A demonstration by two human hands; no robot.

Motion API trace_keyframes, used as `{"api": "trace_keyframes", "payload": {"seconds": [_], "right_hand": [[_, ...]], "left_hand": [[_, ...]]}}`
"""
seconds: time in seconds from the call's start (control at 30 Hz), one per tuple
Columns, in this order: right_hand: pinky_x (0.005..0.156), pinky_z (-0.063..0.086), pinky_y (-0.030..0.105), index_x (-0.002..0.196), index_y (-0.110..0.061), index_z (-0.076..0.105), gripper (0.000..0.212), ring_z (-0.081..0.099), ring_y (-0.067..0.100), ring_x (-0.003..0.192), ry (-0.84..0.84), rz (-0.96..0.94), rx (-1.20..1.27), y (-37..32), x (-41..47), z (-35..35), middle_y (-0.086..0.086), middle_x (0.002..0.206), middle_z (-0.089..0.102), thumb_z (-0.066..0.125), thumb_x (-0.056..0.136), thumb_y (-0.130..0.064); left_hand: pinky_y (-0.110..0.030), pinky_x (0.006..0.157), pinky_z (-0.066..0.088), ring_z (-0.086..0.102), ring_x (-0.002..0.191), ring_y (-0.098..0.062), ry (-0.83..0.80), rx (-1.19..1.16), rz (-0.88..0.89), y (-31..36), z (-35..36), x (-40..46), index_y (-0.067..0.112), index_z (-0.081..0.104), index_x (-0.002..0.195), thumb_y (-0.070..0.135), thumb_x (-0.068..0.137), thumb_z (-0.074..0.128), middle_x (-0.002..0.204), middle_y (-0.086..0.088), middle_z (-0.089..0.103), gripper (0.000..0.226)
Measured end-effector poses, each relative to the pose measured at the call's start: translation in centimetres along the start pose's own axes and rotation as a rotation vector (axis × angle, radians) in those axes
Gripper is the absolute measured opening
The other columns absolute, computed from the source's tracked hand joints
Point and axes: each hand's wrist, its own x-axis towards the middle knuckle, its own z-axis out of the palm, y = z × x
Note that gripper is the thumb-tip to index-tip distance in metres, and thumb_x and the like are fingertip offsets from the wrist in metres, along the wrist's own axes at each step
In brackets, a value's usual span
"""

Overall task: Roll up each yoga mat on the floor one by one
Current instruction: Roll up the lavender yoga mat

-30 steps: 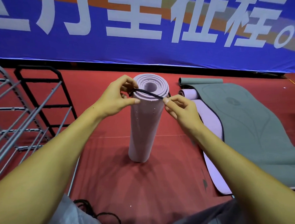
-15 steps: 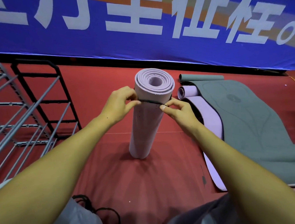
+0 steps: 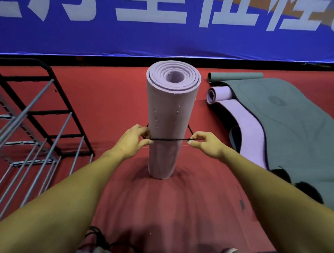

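Note:
A rolled lilac yoga mat (image 3: 169,111) stands upright on the red floor (image 3: 107,102). A black elastic band (image 3: 169,139) is looped around it a little below its middle. My left hand (image 3: 133,140) pinches the band at the roll's left side. My right hand (image 3: 205,142) pinches it at the right side, and the band is stretched taut across the front between them. To the right, a grey-green mat (image 3: 296,132) lies spread out over a lilac mat (image 3: 246,123); both have their far ends partly curled.
A grey wire rack (image 3: 28,136) and a black metal frame (image 3: 52,104) stand at the left. A blue banner (image 3: 158,31) runs along the back. More black bands (image 3: 96,238) lie near my knees at the bottom edge.
Both hands have slid the black band down the upright roll, from its top rim to below its middle. The view has moved closer to the roll.

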Motion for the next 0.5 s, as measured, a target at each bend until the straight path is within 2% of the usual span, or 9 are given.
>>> {"api": "trace_keyframes", "payload": {"seconds": [0.03, 0.1, 0.17, 0.27, 0.33, 0.4, 0.5], "right_hand": [[0.08, 0.044, 0.014, 0.091, -0.003, 0.07, 0.014, 0.054, -0.005, 0.076, -0.007, 0.005, -0.006, 0.6, 0.3, 0.6, -0.008, 0.083, 0.066, 0.078, 0.094, -0.014], [0.076, 0.045, 0.012, 0.088, -0.005, 0.068, 0.012, 0.056, -0.006, 0.074, -0.008, -0.004, 0.029, 1.3, 1.0, 1.9, -0.01, 0.082, 0.067, 0.076, 0.095, -0.012], [0.072, 0.046, 0.013, 0.086, -0.012, 0.067, 0.012, 0.058, -0.008, 0.069, 0.005, -0.005, 0.082, 0.9, 1.8, 2.9, -0.011, 0.081, 0.068, 0.074, 0.095, -0.008], [0.078, 0.05, 0.028, 0.086, -0.015, 0.069, 0.013, 0.062, 0.0, 0.079, 0.042, 0.012, 0.17, 0.1, 2.3, 2.9, -0.01, 0.086, 0.071, 0.077, 0.091, -0.007], [0.08, 0.053, 0.037, 0.094, -0.017, 0.071, 0.008, 0.067, 0.01, 0.091, 0.073, 0.049, 0.299, -0.5, 2.1, 2.3, -0.009, 0.093, 0.074, 0.078, 0.091, -0.013], [0.085, 0.057, 0.043, 0.101, -0.02, 0.07, 0.015, 0.072, 0.018, 0.103, 0.112, 0.067, 0.376, -1.1, 1.9, 1.8, -0.005, 0.103, 0.077, 0.081, 0.09, -0.02], [0.095, 0.059, 0.049, 0.127, -0.026, 0.062, 0.051, 0.065, 0.01, 0.123, 0.15, 0.002, 0.332, -2.3, 2.1, 1.5, -0.007, 0.128, 0.07, 0.089, 0.084, -0.028]], "left_hand": [[-0.031, 0.079, 0.039, 0.055, 0.087, -0.018, 0.001, -0.018, -0.021, -0.7, 0.7, -0.1, 0.029, 0.059, 0.09, 0.025, 0.088, 0.082, 0.094, 0.001, 0.056, 0.024], [-0.03, 0.079, 0.04, 0.055, 0.086, -0.016, 0.021, -0.072, -0.043, -1.3, 1.3, 0.2, 0.029, 0.059, 0.086, 0.023, 0.087, 0.084, 0.093, 0.004, 0.057, 0.025], [-0.03, 0.081, 0.048, 0.061, 0.086, -0.017, 0.029, -0.146, -0.071, -1.1, 1.2, 0.9, 0.033, 0.062, 0.081, 0.027, 0.082, 0.089, 0.092, 0.003, 0.062, 0.028], [-0.027, 0.081, 0.056, 0.069, 0.078, -0.008, 0.04, -0.343, -0.18, -0.9, 0.9, 1.4, 0.024, 0.069, 0.081, 0.021, 0.071, 0.097, 0.087, 0.002, 0.074, 0.03], [-0.025, 0.074, 0.056, 0.069, 0.072, -0.003, 0.078, -0.464, -0.275, -0.7, 0.8, 1.3, 0.015, 0.069, 0.092, 0.022, 0.065, 0.1, 0.086, 0.004, 0.076, 0.042], [-0.023, 0.074, 0.056, 0.07, 0.075, -0.004, 0.161, -0.522, -0.355, -0.5, 0.5, 1.2, 0.015, 0.065, 0.109, 0.031, 0.059, 0.103, 0.099, 0.004, 0.073, 0.065], [-0.034, 0.094, 0.059, 0.069, 0.105, -0.016, 0.213, -0.585, -0.387, 0.0, -0.1, 1.5, 0.02, 0.051, 0.142, 0.043, 0.052, 0.105, 0.13, -0.001, 0.063, 0.108]]}}
